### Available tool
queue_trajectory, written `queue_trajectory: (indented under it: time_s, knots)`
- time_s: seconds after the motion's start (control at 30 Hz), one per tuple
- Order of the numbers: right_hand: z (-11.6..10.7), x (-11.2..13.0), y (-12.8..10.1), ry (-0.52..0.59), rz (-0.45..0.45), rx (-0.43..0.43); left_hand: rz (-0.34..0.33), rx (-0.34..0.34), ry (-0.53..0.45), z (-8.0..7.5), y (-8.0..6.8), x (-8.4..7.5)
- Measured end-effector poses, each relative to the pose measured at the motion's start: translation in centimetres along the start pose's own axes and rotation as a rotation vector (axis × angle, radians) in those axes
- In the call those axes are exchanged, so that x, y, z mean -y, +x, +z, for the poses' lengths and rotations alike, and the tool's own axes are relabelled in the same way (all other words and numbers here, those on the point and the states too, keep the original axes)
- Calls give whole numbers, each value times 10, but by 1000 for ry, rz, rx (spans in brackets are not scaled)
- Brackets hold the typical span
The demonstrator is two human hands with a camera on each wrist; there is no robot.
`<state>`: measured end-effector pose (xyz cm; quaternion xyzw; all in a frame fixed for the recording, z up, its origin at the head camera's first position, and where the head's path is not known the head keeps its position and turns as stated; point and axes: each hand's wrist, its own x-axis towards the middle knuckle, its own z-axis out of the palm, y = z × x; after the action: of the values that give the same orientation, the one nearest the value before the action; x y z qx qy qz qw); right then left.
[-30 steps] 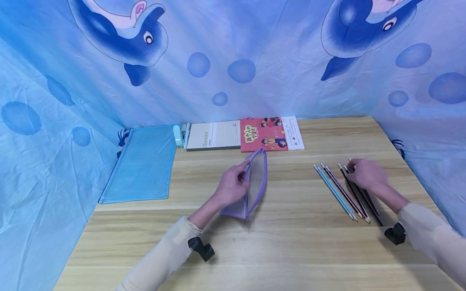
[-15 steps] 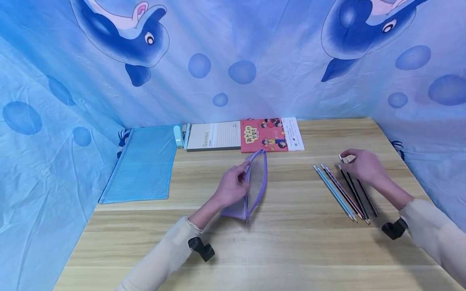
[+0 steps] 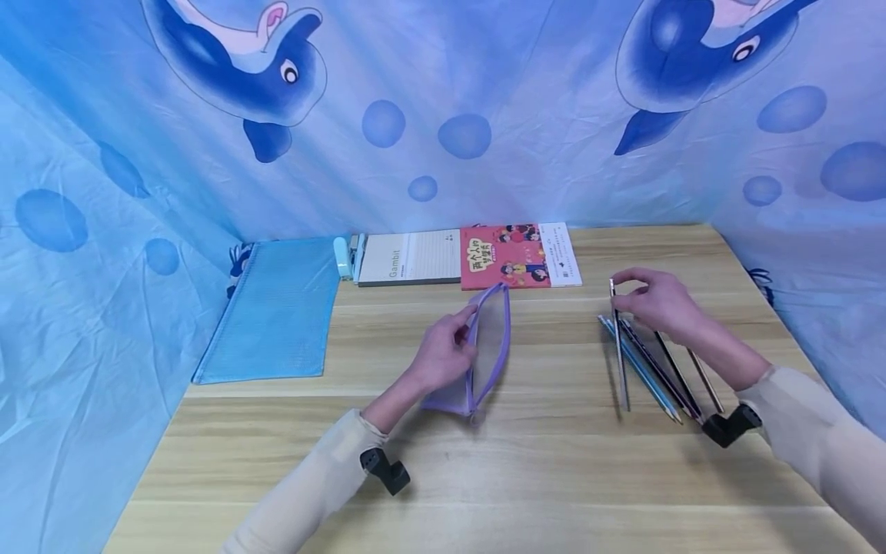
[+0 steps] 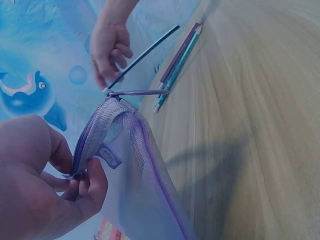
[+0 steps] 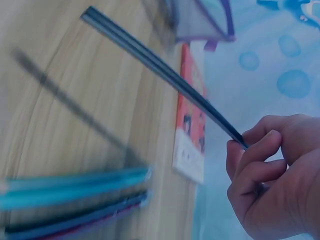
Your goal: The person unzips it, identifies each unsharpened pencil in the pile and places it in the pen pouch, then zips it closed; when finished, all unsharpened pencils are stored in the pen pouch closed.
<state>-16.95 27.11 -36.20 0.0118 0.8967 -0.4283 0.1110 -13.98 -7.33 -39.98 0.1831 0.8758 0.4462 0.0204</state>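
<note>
My left hand (image 3: 446,354) pinches the zip edge of a sheer purple mesh pencil case (image 4: 127,165), whose mouth gapes open toward the right. At the right, my right hand (image 3: 657,304) holds a dark pencil (image 5: 165,75) by its upper end between thumb and fingers. The pencil hangs tilted above the table, its shadow (image 5: 80,112) falling apart from it. Under and beside that hand lie several pencils: light blue ones (image 3: 645,369) on the left, dark ones (image 3: 664,369) to their right. My right forearm passes over part of the dark ones.
Along the back edge lie a red booklet (image 3: 504,258), a Gambit notepad (image 3: 411,261) and a light blue stapler (image 3: 342,258). A blue mesh pouch (image 3: 273,323) lies flat at the left. Dolphin-print cloth (image 3: 422,92) hangs behind the wooden table (image 3: 526,477).
My right hand has lifted a dark pencil from the group and carried it left over the blue pencils. My left hand stays at the pencil case.
</note>
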Motion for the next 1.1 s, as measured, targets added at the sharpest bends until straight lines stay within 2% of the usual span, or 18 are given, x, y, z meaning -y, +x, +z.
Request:
queue_trajectory:
  time_s: [0.13, 0.33, 0.53, 0.87, 1.1]
  knots:
    - [11, 18, 4, 138, 36, 21, -1, 0, 1, 0, 0, 0]
    - [31, 43, 11, 290, 36, 24, -8, 1, 8, -1, 0, -3]
    - [53, 62, 20, 357, 50, 2, -9, 6, 6, -1, 2, -2]
    - [91, 76, 31, 519, -21, 24, 3, -1, 2, 0, 1, -3]
    - [111, 83, 31, 530, -5, 32, 11, -7, 8, 1, 2, -4]
